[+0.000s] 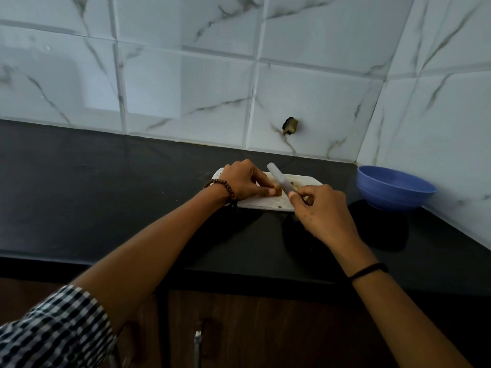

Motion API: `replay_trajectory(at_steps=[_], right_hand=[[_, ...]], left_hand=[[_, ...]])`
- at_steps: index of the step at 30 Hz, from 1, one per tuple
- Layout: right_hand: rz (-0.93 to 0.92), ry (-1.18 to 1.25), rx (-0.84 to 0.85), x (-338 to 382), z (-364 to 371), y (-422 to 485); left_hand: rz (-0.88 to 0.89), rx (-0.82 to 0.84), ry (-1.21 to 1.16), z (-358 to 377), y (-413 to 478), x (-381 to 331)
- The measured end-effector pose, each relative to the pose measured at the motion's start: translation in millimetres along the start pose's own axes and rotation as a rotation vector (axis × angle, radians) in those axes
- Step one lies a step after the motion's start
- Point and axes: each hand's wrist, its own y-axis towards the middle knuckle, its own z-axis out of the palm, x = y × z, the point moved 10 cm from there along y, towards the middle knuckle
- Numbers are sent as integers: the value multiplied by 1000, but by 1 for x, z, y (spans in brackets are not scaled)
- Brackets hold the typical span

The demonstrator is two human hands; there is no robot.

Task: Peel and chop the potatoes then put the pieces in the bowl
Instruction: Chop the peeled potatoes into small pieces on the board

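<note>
The left hand (pixel 244 181) pinches a small, firm, probably slippery potato piece (pixel 278 192) endwise; the right hand (pixel 324 211) grips the knife (pixel 279 179).

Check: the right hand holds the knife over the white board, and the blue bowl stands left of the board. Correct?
In the head view the blue bowl stands right of the white board; the right hand does hold the knife over it.

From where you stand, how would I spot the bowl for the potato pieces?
Follow the black counter to its right end, where the tiled walls meet. The bowl sits there, right of the white chopping board. It is the only blue, round thing there.
</note>
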Motion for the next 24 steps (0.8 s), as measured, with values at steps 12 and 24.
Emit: replay_trajectory(at_steps=[12,24], right_hand=[[-93,-286,-14,15,9,1],[-65,-298,82,16,17,23]], left_hand=[[36,-106,124,-6,-2,-6],[59,-164,226,-6,-2,-12]])
